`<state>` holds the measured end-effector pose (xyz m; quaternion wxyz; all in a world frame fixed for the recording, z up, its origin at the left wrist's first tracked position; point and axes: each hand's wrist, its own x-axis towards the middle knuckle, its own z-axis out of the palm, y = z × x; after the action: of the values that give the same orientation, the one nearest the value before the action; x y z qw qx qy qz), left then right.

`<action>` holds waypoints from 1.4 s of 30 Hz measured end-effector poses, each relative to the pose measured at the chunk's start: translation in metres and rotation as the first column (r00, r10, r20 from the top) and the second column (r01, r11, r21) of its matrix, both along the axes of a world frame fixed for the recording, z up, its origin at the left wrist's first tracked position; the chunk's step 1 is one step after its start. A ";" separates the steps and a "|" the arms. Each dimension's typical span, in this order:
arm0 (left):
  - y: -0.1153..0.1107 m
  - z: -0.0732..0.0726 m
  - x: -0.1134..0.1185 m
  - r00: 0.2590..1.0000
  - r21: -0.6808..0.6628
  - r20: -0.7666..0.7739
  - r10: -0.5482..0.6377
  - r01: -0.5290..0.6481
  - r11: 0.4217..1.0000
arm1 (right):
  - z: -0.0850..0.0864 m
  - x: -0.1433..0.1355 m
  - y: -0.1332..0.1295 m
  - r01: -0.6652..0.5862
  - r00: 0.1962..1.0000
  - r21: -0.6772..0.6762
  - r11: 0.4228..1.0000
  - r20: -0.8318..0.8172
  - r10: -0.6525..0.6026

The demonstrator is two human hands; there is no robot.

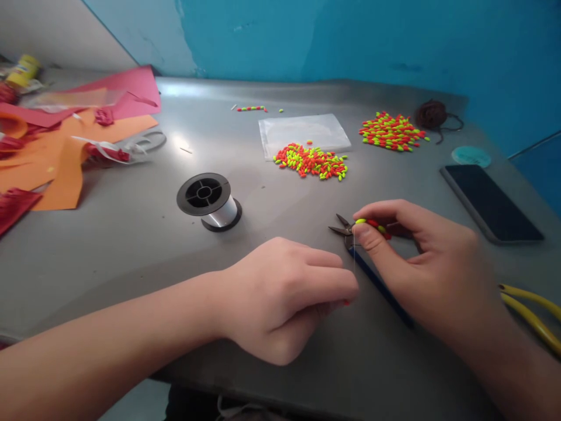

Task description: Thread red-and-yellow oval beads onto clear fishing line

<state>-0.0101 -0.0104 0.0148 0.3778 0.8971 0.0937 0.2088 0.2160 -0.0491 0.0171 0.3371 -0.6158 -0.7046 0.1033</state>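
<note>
Over the surface's point(131, 240) near right, with the right hand point(432, 251) pinching beads point(372, 223) and the left hand point(298, 292) seemingly a red bead point(346, 303), the thread point(355, 257) is best kept taut.

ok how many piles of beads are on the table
2. One bead pile lies at the near edge of the plastic bag; the second pile lies to its right, beside the dark yarn ball. Any others would be hidden.
</note>
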 end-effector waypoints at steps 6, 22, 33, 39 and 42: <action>0.000 -0.001 0.000 1.000 0.021 0.000 0.005 -0.005 1.000 | 0.001 0.000 0.001 -0.036 0.999 0.016 0.999 -0.016 0.037; 0.001 -0.001 -0.001 1.000 -0.001 0.020 0.001 -0.001 1.000 | 0.003 -0.001 0.002 0.029 0.999 0.012 1.000 -0.039 -0.029; -0.003 -0.006 0.005 0.972 0.075 0.089 0.217 -0.224 0.972 | 0.005 -0.002 -0.003 -0.067 0.995 -0.029 0.997 -0.079 0.064; -0.004 -0.011 0.004 0.894 0.061 0.155 0.421 -0.434 0.899 | 0.010 -0.005 -0.007 -0.306 0.948 -0.054 0.950 -0.108 0.299; -0.004 -0.012 0.004 0.863 0.041 0.153 0.482 -0.492 0.869 | 0.010 -0.005 -0.008 -0.331 0.939 -0.069 0.941 -0.121 0.321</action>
<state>-0.0057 -0.0147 0.0027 0.2827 0.8419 0.2825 0.3625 0.2106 -0.0570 0.0270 0.3253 -0.4983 -0.7723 0.2222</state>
